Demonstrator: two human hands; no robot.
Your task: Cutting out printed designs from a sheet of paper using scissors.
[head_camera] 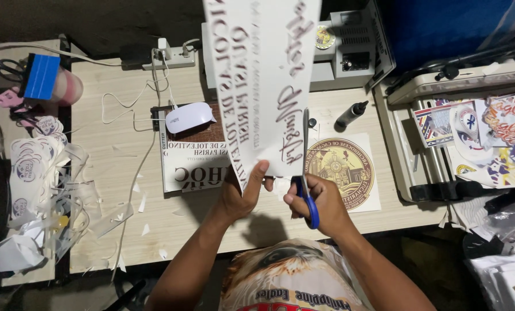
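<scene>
Printed film sheet, a long white strip with dark lettering, rises from our hands toward the top edge of the view, held up over the middle of the light wooden table.

Far left, we see a heap of cut film scraps and round stickers spilling over the table's edge, with a blue squeegee lying above it beside a pink roll. Further in, a white power strip sits at the back edge, its thin cables trailing across the wood to a small white rounded device. Just below that device lies a flat printed sheet with large dark letters.

Our left hand pinches the bottom edge of the strip, thumb up against it. Our right hand is closed through the loops of the blue-handled scissors, whose blades point upward along the strip's right edge, touching it.

Behind the right hand a round gold-and-brown emblem print lies flat on the table, with a small black bottle just above it. Far right, a grey machine carries colourful printed designs.
</scene>
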